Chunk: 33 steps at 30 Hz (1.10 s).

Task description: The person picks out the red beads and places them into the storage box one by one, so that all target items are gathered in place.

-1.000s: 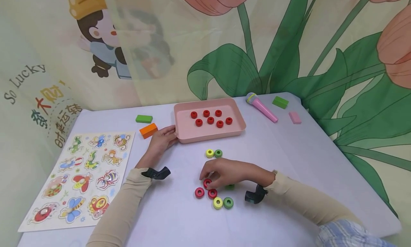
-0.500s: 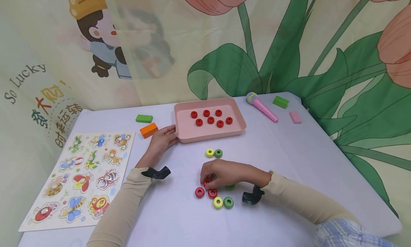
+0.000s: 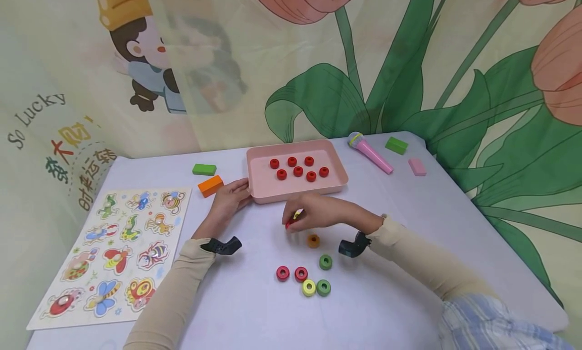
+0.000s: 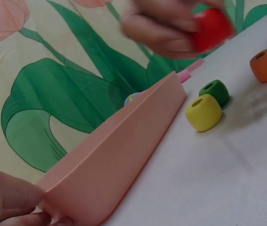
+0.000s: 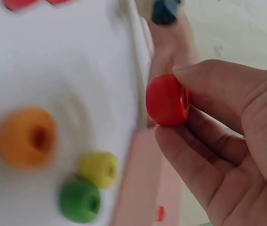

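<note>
My right hand (image 3: 316, 211) pinches a red bead (image 5: 166, 100) between thumb and forefinger, held above the table just in front of the pink tray (image 3: 268, 187). Below that hand are a yellow bead (image 4: 203, 113) and a green bead (image 4: 216, 92), side by side; the head view mostly hides them. An orange bead (image 3: 313, 241) lies nearer me. Several red beads (image 3: 297, 171) sit inside the tray. At the tray's left front corner, my left hand (image 3: 226, 201) rests its fingers against the outer wall, as the left wrist view also shows.
Two red beads (image 3: 301, 275), a yellow bead (image 3: 308, 288) and two green beads (image 3: 324, 288) lie in front. An insect puzzle board (image 3: 113, 254) lies left. Orange (image 3: 210, 186) and green blocks (image 3: 204, 169) flank the tray; right are a pink microphone (image 3: 373, 154) and blocks (image 3: 397, 145).
My right hand has lifted a red bead from the front group and carried it away from me towards the tray, uncovering the orange bead. The left hand stays at the tray corner.
</note>
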Motion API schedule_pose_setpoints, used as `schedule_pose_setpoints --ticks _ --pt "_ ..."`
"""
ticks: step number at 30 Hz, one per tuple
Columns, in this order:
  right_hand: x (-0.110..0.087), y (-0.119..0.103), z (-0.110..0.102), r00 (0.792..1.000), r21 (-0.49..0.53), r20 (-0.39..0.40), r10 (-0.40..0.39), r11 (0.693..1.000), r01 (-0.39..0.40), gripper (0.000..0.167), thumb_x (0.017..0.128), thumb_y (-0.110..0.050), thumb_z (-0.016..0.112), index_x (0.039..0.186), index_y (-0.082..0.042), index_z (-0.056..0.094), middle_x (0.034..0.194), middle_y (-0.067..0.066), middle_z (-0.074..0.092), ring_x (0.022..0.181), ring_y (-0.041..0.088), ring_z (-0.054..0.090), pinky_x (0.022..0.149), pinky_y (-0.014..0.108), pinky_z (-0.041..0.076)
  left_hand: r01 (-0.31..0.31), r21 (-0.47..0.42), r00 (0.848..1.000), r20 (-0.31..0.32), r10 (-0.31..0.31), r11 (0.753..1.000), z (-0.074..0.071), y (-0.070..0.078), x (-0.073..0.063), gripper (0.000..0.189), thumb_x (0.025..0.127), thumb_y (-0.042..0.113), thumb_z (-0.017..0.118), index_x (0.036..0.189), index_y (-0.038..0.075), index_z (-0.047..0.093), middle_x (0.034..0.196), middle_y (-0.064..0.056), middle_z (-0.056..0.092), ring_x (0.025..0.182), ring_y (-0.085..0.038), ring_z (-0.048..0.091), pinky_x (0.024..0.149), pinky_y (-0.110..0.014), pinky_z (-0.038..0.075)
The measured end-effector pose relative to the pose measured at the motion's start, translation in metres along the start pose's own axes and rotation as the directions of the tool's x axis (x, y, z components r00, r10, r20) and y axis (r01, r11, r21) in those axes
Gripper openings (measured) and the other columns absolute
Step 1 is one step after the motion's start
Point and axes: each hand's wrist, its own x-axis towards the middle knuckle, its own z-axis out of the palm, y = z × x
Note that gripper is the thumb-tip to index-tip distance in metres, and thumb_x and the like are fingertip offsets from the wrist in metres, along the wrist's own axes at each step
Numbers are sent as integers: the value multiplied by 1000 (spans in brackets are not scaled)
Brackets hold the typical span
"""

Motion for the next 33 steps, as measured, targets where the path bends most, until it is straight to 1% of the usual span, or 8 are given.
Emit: schedule_pose_setpoints --ticks 3,6,13,17,20,24,28,33 --pt "11 3 -14 999 -12 -33 -13 1000 13 21 89 -16 75 108 -7 74 97 -7 65 94 9 61 84 21 53 1 10 1000 4 -1 1000 0 -1 -1 51 101 10 56 149 4 41 147 -13 47 129 -25 50 104 -35 43" --pt "22 7 -21 999 -32 -50 -16 999 14 23 89 -17 75 109 -6 74 97 -6 65 94 9 62 84 20 53 -3 16 1000 7 3 1000 1 -2 -3 50 101 9 56 148 3 42 146 -13 47 129 -25 50 103 -35 43" --pt "45 16 -31 996 -49 -79 29 998 -33 18 90 -16 74 107 -10 75 99 -6 66 95 9 62 84 20 53 -32 5 999 10 32 999 1 -4 -2 49 101 6 55 148 0 41 146 -17 46 130 -29 49 104 -37 43" --pt "52 24 -36 991 -62 -119 66 995 -74 18 91 -18 72 107 -12 76 100 -8 66 95 7 61 82 20 53 -40 2 999 20 40 999 1 -3 -2 50 100 5 55 147 -1 41 146 -18 46 130 -29 49 104 -37 43" --pt "57 27 -41 988 -57 -128 90 994 -98 20 90 -18 73 108 -9 75 98 -8 67 95 8 61 84 20 52 -36 8 999 20 36 999 2 -2 -2 49 100 6 56 147 0 42 146 -17 47 129 -28 50 103 -36 44" --pt "64 28 -46 988 -58 -127 93 993 -101 19 90 -17 74 106 -7 75 95 -4 67 94 11 61 87 22 50 -33 21 999 14 33 999 2 0 -2 49 100 7 56 147 1 43 146 -16 47 129 -27 50 103 -36 44" --pt "72 31 -48 987 -70 -121 104 991 -113 20 90 -18 74 107 -8 75 95 -4 67 92 13 60 86 21 50 -21 21 1000 3 21 1000 1 1 -2 49 100 9 57 147 3 44 146 -15 48 129 -27 50 103 -36 43" --pt "78 34 -50 984 -53 -132 117 991 -125 19 90 -17 74 107 -7 75 95 -2 67 92 13 61 84 20 51 -13 19 1000 -1 13 1000 0 0 -3 50 100 10 58 148 3 43 146 -15 48 129 -27 50 104 -36 43"
